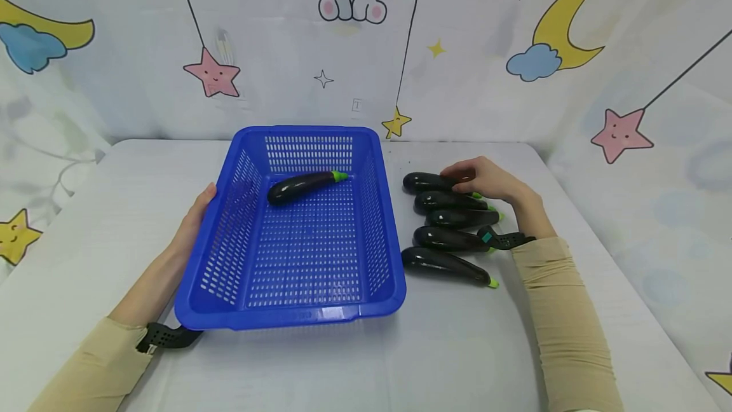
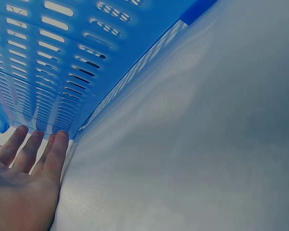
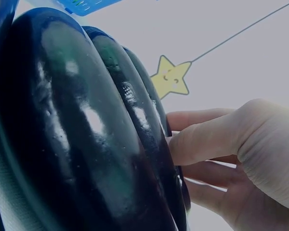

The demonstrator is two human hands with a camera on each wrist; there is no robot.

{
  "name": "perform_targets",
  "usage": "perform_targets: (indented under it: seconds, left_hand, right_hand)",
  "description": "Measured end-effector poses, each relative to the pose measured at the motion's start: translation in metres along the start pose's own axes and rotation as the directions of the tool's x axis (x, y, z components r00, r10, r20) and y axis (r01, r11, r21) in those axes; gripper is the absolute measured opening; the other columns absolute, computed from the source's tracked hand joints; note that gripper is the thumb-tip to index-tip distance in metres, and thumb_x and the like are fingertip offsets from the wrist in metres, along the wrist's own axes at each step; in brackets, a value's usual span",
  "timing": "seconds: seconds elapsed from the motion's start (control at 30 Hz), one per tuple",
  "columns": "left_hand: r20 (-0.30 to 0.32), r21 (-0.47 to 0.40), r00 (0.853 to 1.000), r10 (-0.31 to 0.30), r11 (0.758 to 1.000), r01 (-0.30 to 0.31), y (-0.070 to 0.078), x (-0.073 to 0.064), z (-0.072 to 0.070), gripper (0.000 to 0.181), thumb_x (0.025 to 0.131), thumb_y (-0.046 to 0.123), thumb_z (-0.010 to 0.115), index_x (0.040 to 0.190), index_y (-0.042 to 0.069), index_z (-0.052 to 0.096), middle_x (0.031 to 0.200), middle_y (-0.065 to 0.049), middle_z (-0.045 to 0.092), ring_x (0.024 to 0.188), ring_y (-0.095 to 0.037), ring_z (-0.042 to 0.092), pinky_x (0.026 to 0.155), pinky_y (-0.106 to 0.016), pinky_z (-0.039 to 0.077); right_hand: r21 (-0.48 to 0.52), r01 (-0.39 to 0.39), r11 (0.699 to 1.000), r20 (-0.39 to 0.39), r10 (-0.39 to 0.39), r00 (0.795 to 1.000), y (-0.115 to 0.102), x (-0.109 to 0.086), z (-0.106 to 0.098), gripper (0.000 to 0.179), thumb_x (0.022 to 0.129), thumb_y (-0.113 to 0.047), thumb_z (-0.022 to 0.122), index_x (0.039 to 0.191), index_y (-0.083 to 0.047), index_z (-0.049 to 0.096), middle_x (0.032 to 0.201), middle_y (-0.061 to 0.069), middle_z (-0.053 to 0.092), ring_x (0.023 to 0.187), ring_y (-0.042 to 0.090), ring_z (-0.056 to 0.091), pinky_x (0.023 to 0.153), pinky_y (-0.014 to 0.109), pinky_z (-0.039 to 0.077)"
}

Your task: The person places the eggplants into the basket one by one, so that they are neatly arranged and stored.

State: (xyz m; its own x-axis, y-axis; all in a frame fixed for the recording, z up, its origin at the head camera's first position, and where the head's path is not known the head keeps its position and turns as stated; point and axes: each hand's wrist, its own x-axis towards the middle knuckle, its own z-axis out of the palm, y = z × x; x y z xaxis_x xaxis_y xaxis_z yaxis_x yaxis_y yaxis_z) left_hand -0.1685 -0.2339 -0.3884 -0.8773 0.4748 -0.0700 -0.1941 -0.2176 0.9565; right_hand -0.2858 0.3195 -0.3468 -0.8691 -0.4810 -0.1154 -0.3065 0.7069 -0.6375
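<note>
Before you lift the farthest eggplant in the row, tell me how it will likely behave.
The farthest eggplant may feel slippery, as its skin looks glossy. Its rounded body could roll if nudged, though the next eggplant would probably hinder that on the near side. Its plump shape suggests it's stiff.

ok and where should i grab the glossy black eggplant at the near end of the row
The glossy black, green-tipped eggplant is probably best gripped round its middle, from above and the near side. It lies flat, long and rounded, and nothing crowds its near flank, while the next glossy black eggplant lies close behind.
</note>
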Motion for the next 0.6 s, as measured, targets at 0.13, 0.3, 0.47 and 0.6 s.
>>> perform_targets:
  seconds: [0.13, 0.3, 0.47, 0.6]
  left_hand:
    - [0.003, -0.003, 1.000, -0.001, 1.000, 0.001, 0.0002, -0.0001, 0.0000, 0.076, 0.102, 0.060, 0.025, 0.161, 0.019, 0.002, 0.137, -0.005, 0.049, 0.114, -0.017, 0.058, 0.089, -0.038, 0.055]
    - [0.018, -0.024, 1.000, 0.004, 1.000, -0.003, -0.0013, 0.0012, -0.0016, 0.074, 0.102, 0.060, 0.026, 0.160, 0.019, 0.006, 0.135, -0.004, 0.052, 0.112, -0.016, 0.059, 0.088, -0.037, 0.055]
    - [0.023, -0.036, 1.000, 0.008, 0.999, -0.007, -0.0021, 0.0019, -0.0030, 0.074, 0.102, 0.060, 0.027, 0.159, 0.018, 0.007, 0.133, -0.003, 0.054, 0.111, -0.015, 0.060, 0.087, -0.036, 0.055]
    - [0.024, -0.032, 1.000, 0.004, 0.999, -0.004, -0.0019, 0.0014, -0.0028, 0.074, 0.102, 0.060, 0.027, 0.160, 0.018, 0.006, 0.133, -0.003, 0.053, 0.110, -0.015, 0.060, 0.087, -0.036, 0.055]
  right_hand:
    - [0.015, -0.008, 1.000, -0.006, 0.008, 1.000, 0.0010, 0.0006, 0.0002, 0.037, 0.094, -0.002, 0.065, 0.131, -0.002, 0.063, 0.127, 0.017, 0.066, 0.113, 0.031, 0.064, 0.089, 0.030, 0.052]
    - [0.016, -0.012, 1.000, -0.020, 0.013, 1.000, -0.0031, -0.0001, 0.0017, 0.038, 0.094, -0.001, 0.065, 0.131, 0.000, 0.062, 0.127, 0.020, 0.065, 0.113, 0.033, 0.063, 0.090, 0.038, 0.053]
    - [0.025, -0.026, 0.999, -0.032, 0.026, 0.999, 0.0011, 0.0024, 0.0023, 0.038, 0.094, -0.003, 0.067, 0.132, -0.001, 0.062, 0.127, 0.019, 0.065, 0.113, 0.032, 0.063, 0.093, 0.046, 0.052]
    - [0.033, -0.034, 0.999, -0.038, 0.035, 0.999, 0.0022, 0.0021, 0.0019, 0.038, 0.094, -0.006, 0.068, 0.131, -0.004, 0.064, 0.127, 0.017, 0.066, 0.112, 0.030, 0.063, 0.093, 0.046, 0.052]
